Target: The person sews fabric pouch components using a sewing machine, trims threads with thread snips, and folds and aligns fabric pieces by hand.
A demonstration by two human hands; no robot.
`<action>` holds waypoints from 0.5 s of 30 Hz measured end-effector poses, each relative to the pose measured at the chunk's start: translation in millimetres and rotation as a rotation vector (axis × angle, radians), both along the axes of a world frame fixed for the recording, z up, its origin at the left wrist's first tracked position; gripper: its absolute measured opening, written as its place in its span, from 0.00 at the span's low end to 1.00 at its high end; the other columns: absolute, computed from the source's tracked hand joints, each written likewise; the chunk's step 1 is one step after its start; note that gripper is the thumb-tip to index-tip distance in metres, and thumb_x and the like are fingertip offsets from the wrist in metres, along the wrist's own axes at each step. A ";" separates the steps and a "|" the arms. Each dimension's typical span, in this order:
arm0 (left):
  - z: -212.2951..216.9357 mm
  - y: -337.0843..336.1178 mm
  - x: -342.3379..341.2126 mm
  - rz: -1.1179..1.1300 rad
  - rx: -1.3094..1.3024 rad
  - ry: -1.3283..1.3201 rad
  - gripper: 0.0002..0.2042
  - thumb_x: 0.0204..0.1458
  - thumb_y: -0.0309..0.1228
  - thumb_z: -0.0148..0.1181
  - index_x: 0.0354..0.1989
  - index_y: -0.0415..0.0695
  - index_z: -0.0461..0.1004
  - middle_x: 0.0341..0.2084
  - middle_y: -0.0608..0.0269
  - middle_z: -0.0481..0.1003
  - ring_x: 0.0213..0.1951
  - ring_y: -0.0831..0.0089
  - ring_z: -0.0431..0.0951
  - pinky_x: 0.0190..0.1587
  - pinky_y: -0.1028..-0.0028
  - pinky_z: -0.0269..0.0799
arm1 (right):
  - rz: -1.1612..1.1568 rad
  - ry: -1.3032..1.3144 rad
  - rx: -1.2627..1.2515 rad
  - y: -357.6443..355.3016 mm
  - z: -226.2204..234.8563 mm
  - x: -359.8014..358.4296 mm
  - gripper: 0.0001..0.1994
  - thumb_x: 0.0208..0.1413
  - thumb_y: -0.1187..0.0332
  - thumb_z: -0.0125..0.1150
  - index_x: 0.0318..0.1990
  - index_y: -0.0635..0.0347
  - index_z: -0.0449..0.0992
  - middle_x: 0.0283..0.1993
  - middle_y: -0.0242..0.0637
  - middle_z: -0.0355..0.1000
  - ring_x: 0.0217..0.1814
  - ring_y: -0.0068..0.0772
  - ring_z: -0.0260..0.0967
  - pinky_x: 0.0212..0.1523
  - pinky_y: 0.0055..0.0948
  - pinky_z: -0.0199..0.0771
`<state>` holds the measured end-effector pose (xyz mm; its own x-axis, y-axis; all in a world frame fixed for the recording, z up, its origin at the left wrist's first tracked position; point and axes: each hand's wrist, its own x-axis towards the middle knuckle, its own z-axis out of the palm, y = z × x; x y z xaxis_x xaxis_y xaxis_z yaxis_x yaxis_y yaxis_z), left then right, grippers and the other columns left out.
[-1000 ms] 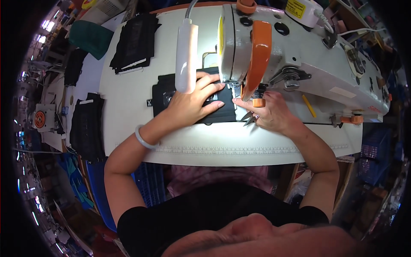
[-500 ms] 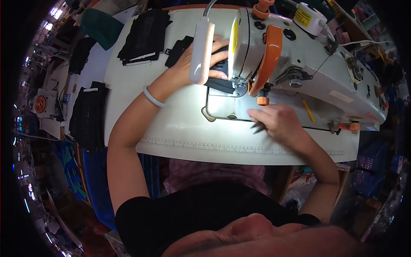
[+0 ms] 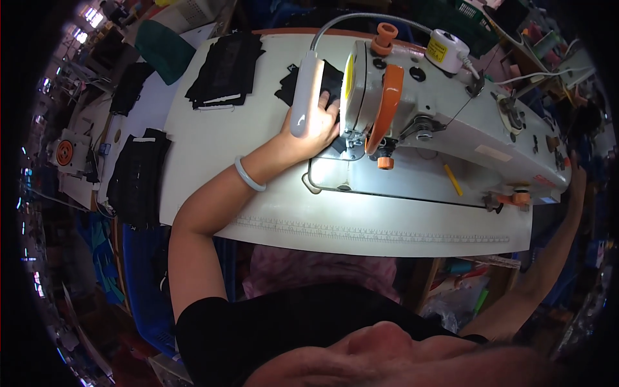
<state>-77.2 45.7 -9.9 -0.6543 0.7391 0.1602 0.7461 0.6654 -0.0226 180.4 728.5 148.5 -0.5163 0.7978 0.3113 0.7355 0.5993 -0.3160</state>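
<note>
My left hand [image 3: 317, 132] lies on a piece of black fabric [image 3: 330, 76] beside the needle end of a pale sewing machine [image 3: 474, 122]. Its fingers are stretched out over the cloth, partly behind a slim white lamp [image 3: 307, 97]. Part of the fabric runs out of sight behind the machine head. Far to the right, my right hand [image 3: 578, 175] reaches to the end of the machine. Its fingers are dark and mostly hidden there, so I cannot make out what they touch.
Stacked black fabric pieces [image 3: 225, 68] lie at the table's back left, with another black stack [image 3: 137, 174] further left. A yellow stick [image 3: 453, 179] rests under the machine arm. A ruler strip [image 3: 361, 230] follows the front edge. An orange lever [image 3: 387, 103] juts from the machine head.
My right hand has gone from in front of the machine bed to the machine's far right end. The dark thing at its fingers no longer shows. My left hand stays by the needle.
</note>
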 end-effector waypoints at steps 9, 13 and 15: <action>-56.7 38.2 -82.0 -0.414 0.463 -0.107 0.23 0.61 0.40 0.54 0.65 0.51 0.69 0.64 0.50 0.68 0.68 0.56 0.64 0.73 0.54 0.52 | -0.004 0.299 0.244 110.9 -179.1 185.4 0.21 0.70 0.59 0.48 0.56 0.71 0.73 0.50 0.61 0.75 0.47 0.51 0.75 0.53 0.37 0.73; -41.0 9.2 -50.3 -0.174 0.449 0.170 0.19 0.58 0.39 0.58 0.58 0.48 0.75 0.62 0.50 0.70 0.67 0.58 0.65 0.70 0.47 0.54 | 0.111 0.687 0.194 -70.9 -165.4 85.7 0.20 0.70 0.60 0.51 0.53 0.70 0.77 0.48 0.51 0.79 0.47 0.38 0.76 0.52 0.34 0.74; -13.4 -14.8 -18.7 -0.148 0.437 0.185 0.19 0.57 0.39 0.59 0.56 0.48 0.76 0.61 0.51 0.71 0.67 0.57 0.65 0.69 0.46 0.54 | 0.220 0.988 0.100 -203.4 -99.9 61.2 0.21 0.70 0.58 0.54 0.52 0.72 0.79 0.45 0.48 0.80 0.47 0.32 0.75 0.52 0.33 0.74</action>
<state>-96.0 30.9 -23.3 -0.4791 0.6598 0.5789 0.8430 0.5296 0.0940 241.6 525.0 48.6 -0.1248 0.6632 0.7380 0.0427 0.7467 -0.6638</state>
